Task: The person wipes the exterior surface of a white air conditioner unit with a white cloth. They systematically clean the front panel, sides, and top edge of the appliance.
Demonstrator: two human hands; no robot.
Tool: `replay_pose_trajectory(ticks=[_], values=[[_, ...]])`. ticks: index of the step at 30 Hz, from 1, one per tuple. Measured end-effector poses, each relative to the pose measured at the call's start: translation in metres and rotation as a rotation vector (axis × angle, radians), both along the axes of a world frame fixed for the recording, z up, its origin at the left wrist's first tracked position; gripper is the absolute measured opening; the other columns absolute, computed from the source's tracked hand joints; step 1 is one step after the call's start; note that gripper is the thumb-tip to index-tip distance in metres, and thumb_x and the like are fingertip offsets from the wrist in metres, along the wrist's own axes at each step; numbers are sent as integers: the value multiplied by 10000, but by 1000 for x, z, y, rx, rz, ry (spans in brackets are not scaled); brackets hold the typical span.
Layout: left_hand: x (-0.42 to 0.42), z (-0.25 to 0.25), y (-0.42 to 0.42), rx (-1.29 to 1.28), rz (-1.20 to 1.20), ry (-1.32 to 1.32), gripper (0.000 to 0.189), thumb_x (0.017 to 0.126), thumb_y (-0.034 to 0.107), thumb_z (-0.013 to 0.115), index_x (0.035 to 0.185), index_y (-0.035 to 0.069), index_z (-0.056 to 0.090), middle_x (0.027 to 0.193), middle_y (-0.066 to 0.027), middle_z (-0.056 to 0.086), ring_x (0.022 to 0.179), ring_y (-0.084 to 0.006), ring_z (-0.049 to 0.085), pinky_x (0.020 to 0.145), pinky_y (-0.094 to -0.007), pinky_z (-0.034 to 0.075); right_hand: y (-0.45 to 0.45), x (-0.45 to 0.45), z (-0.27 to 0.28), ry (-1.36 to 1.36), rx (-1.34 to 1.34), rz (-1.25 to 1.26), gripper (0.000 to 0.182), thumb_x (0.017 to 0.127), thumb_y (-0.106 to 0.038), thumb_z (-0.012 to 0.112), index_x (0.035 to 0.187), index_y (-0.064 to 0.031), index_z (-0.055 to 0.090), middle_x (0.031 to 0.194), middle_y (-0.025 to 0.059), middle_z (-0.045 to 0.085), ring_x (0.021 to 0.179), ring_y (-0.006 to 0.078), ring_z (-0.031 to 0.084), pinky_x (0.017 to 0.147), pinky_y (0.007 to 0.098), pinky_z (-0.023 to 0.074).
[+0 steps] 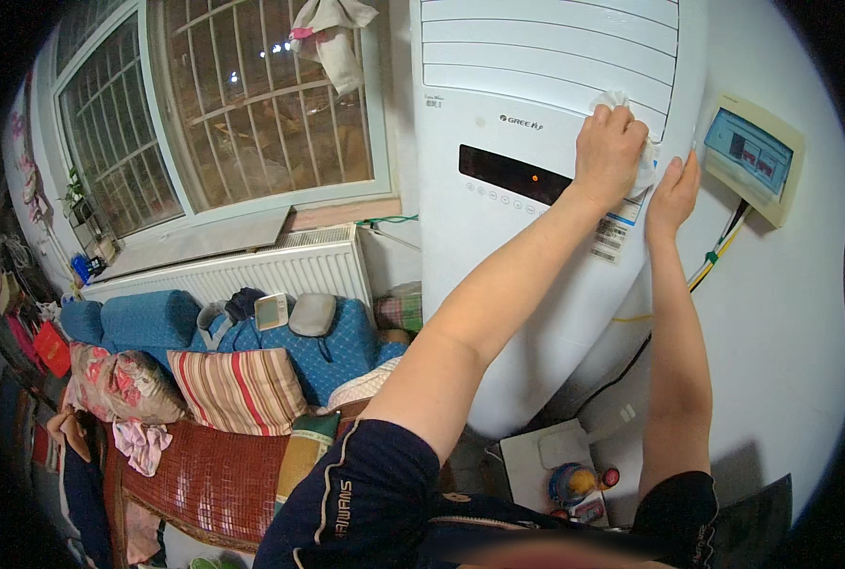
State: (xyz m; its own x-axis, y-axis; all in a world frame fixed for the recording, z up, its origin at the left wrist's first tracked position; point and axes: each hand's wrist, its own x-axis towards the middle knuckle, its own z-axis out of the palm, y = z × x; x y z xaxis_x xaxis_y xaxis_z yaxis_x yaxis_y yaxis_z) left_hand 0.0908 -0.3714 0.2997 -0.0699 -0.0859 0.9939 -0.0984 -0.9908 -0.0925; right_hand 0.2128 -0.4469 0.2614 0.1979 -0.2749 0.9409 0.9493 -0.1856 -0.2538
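A tall white Gree floor-standing air conditioner (493, 263) stands before me, with louvres at the top and a dark display strip (497, 169) showing a small orange light. My left hand (609, 153) is closed on a crumpled white cloth or tissue (611, 99), pressed to the front panel just below the louvres. Some of the white material shows below its fingers as well. My right hand (674, 192) rests against the unit's right edge, fingers pointing up and palm towards the panel. Labels with printing (609, 240) are stuck on the panel below my left hand.
A cream-framed wall panel (781, 178) with cables hangs close right of my right hand. Left are a barred window (273, 107), a radiator (308, 267) and a blue sofa (148, 316) with cushions. A white box (529, 455) bearing containers stands low near the unit.
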Motion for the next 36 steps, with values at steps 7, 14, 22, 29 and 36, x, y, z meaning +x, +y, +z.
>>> replay_pose_trajectory(ticks=[7, 14, 22, 29, 36], values=[[-8, 1, 19, 29, 7, 13, 113, 721, 90, 652, 829, 97, 620, 868, -61, 565, 852, -296, 521, 715, -402, 452, 0, 0, 0, -23, 6, 25, 408, 961, -263, 436, 1252, 18, 494, 1197, 210, 546, 1107, 371, 513, 940, 420, 405], [-36, -2, 93, -28, 136, -2, 95, 780, 119, 639, 866, 81, 627, 927, -103, 600, 872, -329, 533, 777, -428, 446, 1, 1, -2, 9, -12, 9, 426, 967, -279, 423, 1259, 24, 488, 1230, 209, 530, 1141, 366, 495, 969, 413, 390], [-83, -1, 201, -99, 306, -6, 76, 803, 94, 584, 873, 81, 612, 925, -101, 602, 897, -325, 544, 759, -424, 457, 0, 0, -3, 4, -13, 36, 437, 972, -279, 423, 1266, 38, 483, 1244, 210, 526, 1147, 355, 502, 980, 389, 383], [-109, -1, 287, -188, 480, 78, 147, 819, 95, 533, 924, 46, 623, 904, -162, 619, 880, -359, 582, 783, -451, 469, 3, 9, -5, 61, -3, -50, 432, 962, -278, 449, 1274, 19, 483, 1246, 208, 527, 1150, 353, 502, 983, 409, 384], [-134, -76, 296, -503, 524, 275, 150, 873, 142, 550, 905, 15, 623, 929, -166, 626, 878, -348, 593, 770, -435, 462, 0, -2, -2, 1, 20, -28, 400, 941, -243, 474, 1260, -2, 467, 1209, 212, 529, 1097, 381, 509, 921, 450, 412]])
